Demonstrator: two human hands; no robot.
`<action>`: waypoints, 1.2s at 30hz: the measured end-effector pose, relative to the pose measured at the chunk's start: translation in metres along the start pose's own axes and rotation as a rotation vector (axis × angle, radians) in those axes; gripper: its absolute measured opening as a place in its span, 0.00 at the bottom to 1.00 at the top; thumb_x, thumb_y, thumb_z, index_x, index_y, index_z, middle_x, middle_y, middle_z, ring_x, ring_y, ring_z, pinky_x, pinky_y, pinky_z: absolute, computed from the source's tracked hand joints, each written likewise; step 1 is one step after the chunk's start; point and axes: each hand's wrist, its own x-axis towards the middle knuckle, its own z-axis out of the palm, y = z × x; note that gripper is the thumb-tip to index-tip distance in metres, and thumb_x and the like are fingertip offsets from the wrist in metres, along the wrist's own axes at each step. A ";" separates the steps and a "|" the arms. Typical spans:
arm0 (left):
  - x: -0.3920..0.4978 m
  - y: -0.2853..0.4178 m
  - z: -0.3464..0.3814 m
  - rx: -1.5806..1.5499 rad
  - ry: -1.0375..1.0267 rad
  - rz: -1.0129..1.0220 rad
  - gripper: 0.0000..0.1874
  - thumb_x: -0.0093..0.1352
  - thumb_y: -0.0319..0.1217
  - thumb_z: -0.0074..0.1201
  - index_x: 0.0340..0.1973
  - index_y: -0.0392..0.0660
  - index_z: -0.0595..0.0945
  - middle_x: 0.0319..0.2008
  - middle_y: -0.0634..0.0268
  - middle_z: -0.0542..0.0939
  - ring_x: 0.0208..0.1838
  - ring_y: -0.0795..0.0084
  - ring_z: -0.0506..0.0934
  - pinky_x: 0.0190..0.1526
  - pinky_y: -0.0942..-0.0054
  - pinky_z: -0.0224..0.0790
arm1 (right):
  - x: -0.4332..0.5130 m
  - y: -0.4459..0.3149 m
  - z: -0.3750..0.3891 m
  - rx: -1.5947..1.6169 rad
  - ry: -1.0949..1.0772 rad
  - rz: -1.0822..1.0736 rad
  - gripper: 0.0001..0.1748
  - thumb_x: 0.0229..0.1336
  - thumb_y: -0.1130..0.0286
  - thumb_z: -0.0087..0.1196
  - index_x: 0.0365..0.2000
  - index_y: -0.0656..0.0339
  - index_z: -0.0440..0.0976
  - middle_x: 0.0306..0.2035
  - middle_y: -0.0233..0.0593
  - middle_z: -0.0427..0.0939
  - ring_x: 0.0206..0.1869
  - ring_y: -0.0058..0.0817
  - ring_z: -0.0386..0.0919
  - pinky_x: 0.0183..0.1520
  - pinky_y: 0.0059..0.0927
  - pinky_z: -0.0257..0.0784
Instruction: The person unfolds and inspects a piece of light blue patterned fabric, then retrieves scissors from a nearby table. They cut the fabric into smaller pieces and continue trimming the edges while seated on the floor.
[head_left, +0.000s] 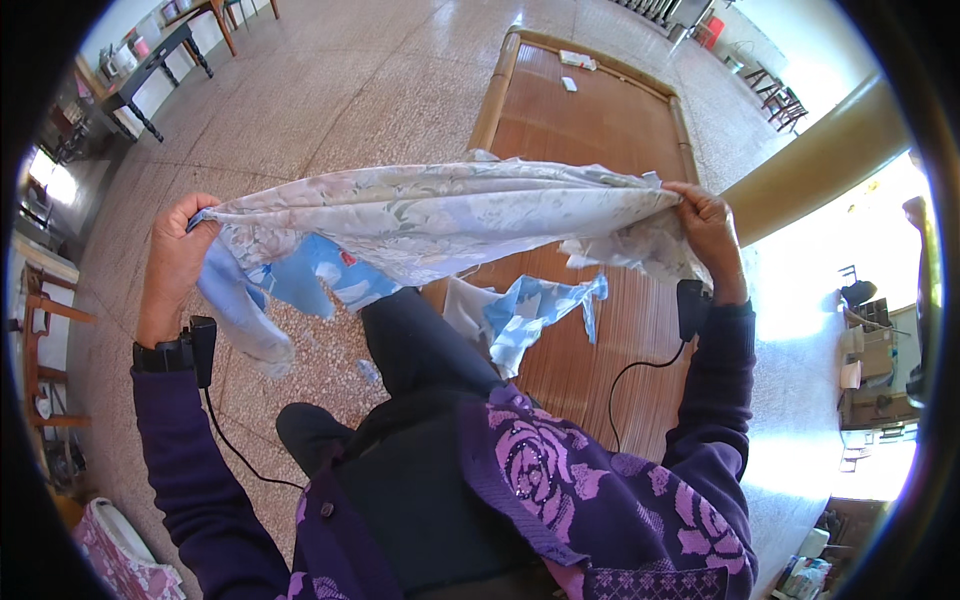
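A pale floral cloth (420, 210) is stretched in the air between my two hands, with ragged edges and folds along its length. My left hand (180, 229) pinches its left end, where a light blue piece dangles below the fist. Gripped in my right hand (706, 221) is the other end, and a crumpled whitish part hangs beneath it. Blue patterned fabric (330, 274) shows under the cloth's left half. Lower down, a torn blue and white scrap (525, 307) lies by my right thigh, over the bamboo bench.
The slatted bamboo bench (600, 360) runs away from me, with a small white packet (577, 60) and a white piece (569, 84) at its far end. A round pillar (817, 157) stands at right. A dark table (154, 71) holds containers at far left. A fabric fragment (367, 370) lies on the speckled floor.
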 end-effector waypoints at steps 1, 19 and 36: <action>0.002 0.003 0.001 -0.017 -0.001 -0.019 0.02 0.65 0.22 0.52 0.33 0.39 0.78 0.25 0.77 0.73 0.30 0.87 0.68 0.32 0.84 0.61 | 0.004 -0.008 -0.007 -0.096 0.125 -0.040 0.07 0.58 0.77 0.54 0.36 0.68 0.79 0.32 0.32 0.81 0.35 0.16 0.76 0.42 0.20 0.72; 0.005 -0.030 -0.032 0.153 0.123 -0.040 0.06 0.62 0.21 0.48 0.33 0.38 0.79 0.28 0.71 0.76 0.33 0.83 0.71 0.35 0.81 0.64 | 0.037 0.093 -0.025 0.246 0.720 0.006 0.15 0.51 0.87 0.43 0.35 0.67 0.78 0.31 0.33 0.79 0.34 0.18 0.76 0.41 0.20 0.72; -0.089 -0.178 -0.185 0.021 0.621 -0.429 0.09 0.66 0.22 0.46 0.39 0.40 0.79 0.32 0.69 0.76 0.35 0.81 0.73 0.37 0.82 0.66 | -0.048 0.235 -0.138 -0.517 0.834 0.430 0.17 0.52 0.72 0.46 0.41 0.66 0.78 0.41 0.46 0.81 0.44 0.35 0.79 0.51 0.31 0.72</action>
